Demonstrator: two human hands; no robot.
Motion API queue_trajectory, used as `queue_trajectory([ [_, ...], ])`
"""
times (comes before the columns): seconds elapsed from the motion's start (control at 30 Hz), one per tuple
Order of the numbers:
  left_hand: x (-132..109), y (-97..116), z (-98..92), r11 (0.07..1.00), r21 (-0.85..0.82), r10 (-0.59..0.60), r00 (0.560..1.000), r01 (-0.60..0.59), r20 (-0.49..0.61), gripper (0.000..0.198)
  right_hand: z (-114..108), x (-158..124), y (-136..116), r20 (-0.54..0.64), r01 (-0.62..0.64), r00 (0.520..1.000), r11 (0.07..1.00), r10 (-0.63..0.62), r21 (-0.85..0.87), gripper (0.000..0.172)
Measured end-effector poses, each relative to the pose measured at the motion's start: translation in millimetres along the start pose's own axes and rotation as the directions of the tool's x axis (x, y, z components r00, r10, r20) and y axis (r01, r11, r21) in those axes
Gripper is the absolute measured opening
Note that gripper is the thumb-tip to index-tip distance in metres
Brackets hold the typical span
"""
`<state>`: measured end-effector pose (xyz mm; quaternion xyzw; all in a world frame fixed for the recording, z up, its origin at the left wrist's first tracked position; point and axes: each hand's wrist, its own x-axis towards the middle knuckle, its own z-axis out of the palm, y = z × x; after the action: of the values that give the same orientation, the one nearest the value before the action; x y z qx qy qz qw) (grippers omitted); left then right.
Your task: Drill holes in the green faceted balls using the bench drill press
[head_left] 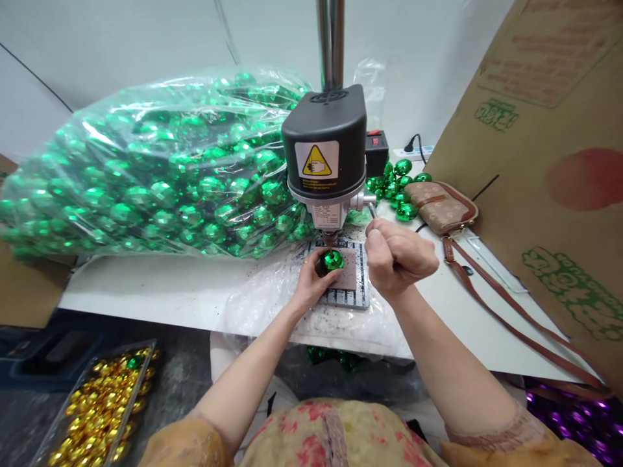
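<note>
My left hand (pixel 311 282) pinches a faceted green ball (pixel 333 260) and holds it on the drill press's base plate (pixel 351 285), right under the chuck (pixel 330 235). My right hand (pixel 396 255) is closed in a fist around the press's metal feed lever (pixel 371 209), to the right of the black motor head (pixel 325 146). The steel column (pixel 330 42) rises behind the head.
A big clear bag of green balls (pixel 146 175) fills the table's left. Loose green balls (pixel 400 185) and a brown strapped purse (pixel 440 205) lie at the right, beside a leaning cardboard sheet (pixel 549 168). A tray of gold balls (pixel 100 408) sits low left, purple balls (pixel 579 418) low right.
</note>
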<state>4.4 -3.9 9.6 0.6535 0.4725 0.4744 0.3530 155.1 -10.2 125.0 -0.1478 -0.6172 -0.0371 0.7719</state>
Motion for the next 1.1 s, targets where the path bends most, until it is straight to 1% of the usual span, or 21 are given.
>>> queue_trajectory([
  [0.1,0,-4,0.6,1.000,-0.006,-0.015,1.000,0.015,-0.001,0.053,1,2,-4,-0.010,-0.038,0.999,0.999,0.039,0.026,0.043],
  [0.23,2,-5,4.5,0.999,-0.029,-0.045,0.999,0.045,-0.015,0.054,11,33,-9,-0.087,-0.238,0.968,0.971,0.237,-0.006,0.047],
  [0.3,-1,0,5.4,0.999,-0.012,-0.038,0.997,0.037,-0.064,0.052,16,52,-10,-0.099,-0.334,0.938,0.943,0.331,-0.011,0.047],
  [0.4,-24,11,0.5,0.991,0.134,0.039,0.976,-0.010,-0.212,0.046,21,71,-8,-0.092,-0.423,0.903,0.906,0.421,-0.008,0.049],
  [0.47,-53,14,-7.5,0.958,0.252,0.189,0.959,-0.134,-0.211,0.046,22,74,-7,-0.091,-0.427,0.901,0.904,0.424,-0.012,0.050],
  [0.5,-71,13,-12.3,0.923,0.290,0.302,0.943,-0.252,-0.141,0.048,22,73,-7,-0.098,-0.418,0.904,0.908,0.415,-0.010,0.051],
  [0.53,-88,10,-17.2,0.865,0.302,0.431,0.902,-0.401,-0.034,0.050,22,72,-6,-0.103,-0.406,0.909,0.914,0.403,-0.008,0.051],
  [0.57,-106,5,-21.9,0.779,0.299,0.548,0.830,-0.551,0.101,0.050,22,71,-7,-0.110,-0.392,0.914,0.920,0.389,-0.007,0.051],
  [0.6,-121,-2,-26.1,0.678,0.289,0.623,0.737,-0.676,0.262,0.047,23,71,-7,-0.117,-0.384,0.918,0.923,0.379,-0.015,0.051],
  [0.63,-135,-10,-29.6,0.589,0.276,0.635,0.646,-0.759,0.423,0.042,23,70,-7,-0.122,-0.378,0.920,0.925,0.372,-0.032,0.051],
  [0.67,-146,-19,-32.4,0.535,0.267,0.578,0.577,-0.802,0.576,0.039,23,70,-8,-0.122,-0.374,0.923,0.926,0.366,-0.056,0.051],
  [0.7,-154,-28,-34.4,0.521,0.279,0.464,0.542,-0.807,0.700,0.039,24,70,-8,-0.118,-0.373,0.925,0.924,0.362,-0.085,0.051],
  [0.77,-163,-42,-36.5,0.561,0.387,0.175,0.561,-0.732,0.809,0.044,24,71,-8,-0.115,-0.371,0.926,0.920,0.358,-0.122,0.051],
  [0.8,-164,-47,-36.6,0.579,0.448,0.067,0.587,-0.682,0.807,0.046,25,71,-8,-0.117,-0.369,0.927,0.921,0.356,-0.122,0.051],
  [0.83,-164,-50,-35.7,0.589,0.482,0.020,0.608,-0.648,0.793,0.046,25,71,-8,-0.124,-0.364,0.928,0.925,0.351,-0.109,0.051],
  [0.87,-164,-50,-33.7,0.597,0.475,0.045,0.619,-0.646,0.784,0.043,25,71,-7,-0.134,-0.364,0.927,0.927,0.351,-0.091,0.050],
  [0.9,-162,-48,-30.1,0.600,0.429,0.131,0.612,-0.675,0.780,0.039,26,71,-7,-0.140,-0.367,0.924,0.927,0.355,-0.073,0.050],
  [0.97,-157,-36,-16.5,0.570,0.274,0.375,0.541,-0.775,0.753,0.029,27,70,-6,-0.148,-0.378,0.918,0.924,0.368,-0.048,0.049],
  [1.03,-145,-19,8.2,0.532,0.180,0.530,0.491,-0.828,0.692,0.025,28,70,-7,-0.146,-0.397,0.910,0.917,0.388,-0.039,0.048],
  [1.07,-135,-9,24.8,0.545,0.169,0.552,0.503,-0.821,0.664,0.022,28,70,-7,-0.144,-0.404,0.907,0.914,0.395,-0.034,0.048],
  [1.1,-122,1,44.0,0.586,0.169,0.545,0.540,-0.792,0.641,0.020,28,70,-8,-0.144,-0.405,0.906,0.914,0.398,-0.024,0.048],
])
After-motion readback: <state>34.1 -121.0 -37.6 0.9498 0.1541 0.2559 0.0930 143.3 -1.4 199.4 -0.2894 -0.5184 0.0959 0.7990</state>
